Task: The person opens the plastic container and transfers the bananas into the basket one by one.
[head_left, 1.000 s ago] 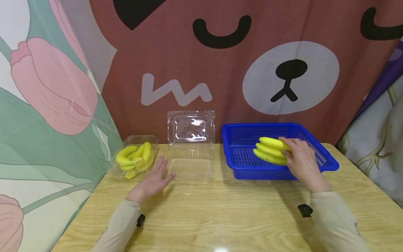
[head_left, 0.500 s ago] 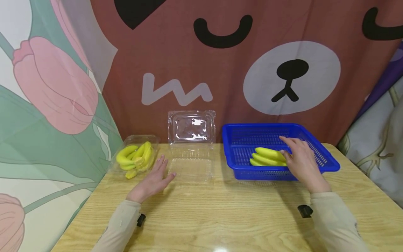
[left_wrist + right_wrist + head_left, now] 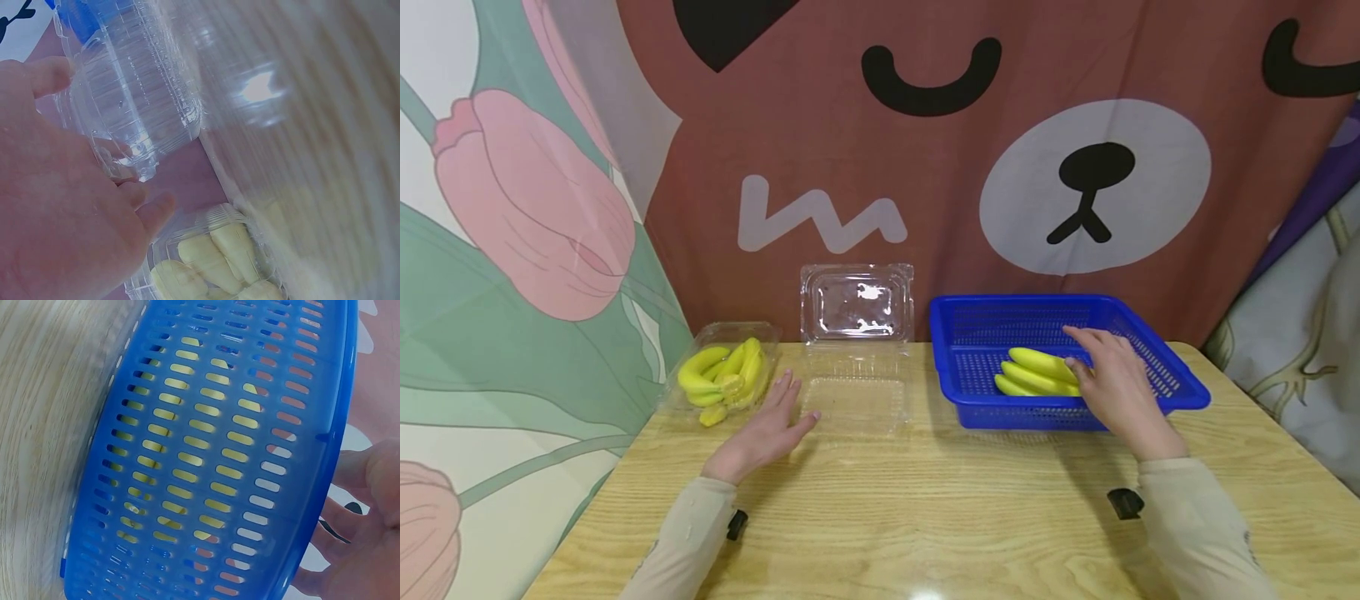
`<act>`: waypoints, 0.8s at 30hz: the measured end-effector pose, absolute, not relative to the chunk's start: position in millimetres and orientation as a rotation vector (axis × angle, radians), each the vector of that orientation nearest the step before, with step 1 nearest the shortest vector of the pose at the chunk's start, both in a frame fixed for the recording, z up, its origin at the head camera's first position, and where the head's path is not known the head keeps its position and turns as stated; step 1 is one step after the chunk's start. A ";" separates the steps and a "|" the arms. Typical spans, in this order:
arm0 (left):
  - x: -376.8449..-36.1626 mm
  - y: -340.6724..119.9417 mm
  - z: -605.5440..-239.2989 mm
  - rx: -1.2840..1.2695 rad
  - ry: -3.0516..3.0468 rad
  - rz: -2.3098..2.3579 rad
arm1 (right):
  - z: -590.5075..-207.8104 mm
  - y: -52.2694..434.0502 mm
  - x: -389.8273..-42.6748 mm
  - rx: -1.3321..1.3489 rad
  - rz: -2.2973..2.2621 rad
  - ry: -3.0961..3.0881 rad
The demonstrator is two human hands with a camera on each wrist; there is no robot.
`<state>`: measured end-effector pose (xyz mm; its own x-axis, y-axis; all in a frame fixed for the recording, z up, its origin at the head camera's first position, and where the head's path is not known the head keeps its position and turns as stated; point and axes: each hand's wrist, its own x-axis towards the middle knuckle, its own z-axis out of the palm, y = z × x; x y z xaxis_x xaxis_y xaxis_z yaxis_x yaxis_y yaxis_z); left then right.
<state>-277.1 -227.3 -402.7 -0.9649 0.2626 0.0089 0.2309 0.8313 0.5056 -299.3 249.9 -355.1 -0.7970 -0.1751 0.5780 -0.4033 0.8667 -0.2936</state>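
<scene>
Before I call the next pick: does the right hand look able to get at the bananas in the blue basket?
Probably yes: the right hand is by one end of the bananas, and the blue basket is open above them.

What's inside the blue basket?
Bananas lie in the basket. In the head view, its front side covers their lower part and the right hand their right ends; anything beneath is hidden.

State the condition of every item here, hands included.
Middle plastic box: opened, lid raised.
Left plastic box: bananas inside, lid position unclear.
Blue basket: upright, uncovered.
Basket bananas: lying side by side.
Left hand: outstretched, holding nothing.
Right hand: outstretched over basket, not gripping.
</scene>
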 end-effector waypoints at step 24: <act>-281.2 -246.5 -378.1 0.417 3.144 0.881 | -345.8 175.5 -295.3 0.514 0.763 -2.659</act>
<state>-281.2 -246.5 -378.1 -0.9569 0.2007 0.2099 0.2806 0.8255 0.4898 -295.3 175.5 -345.8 -0.8817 -0.2490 0.4008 -0.4236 0.7919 -0.4397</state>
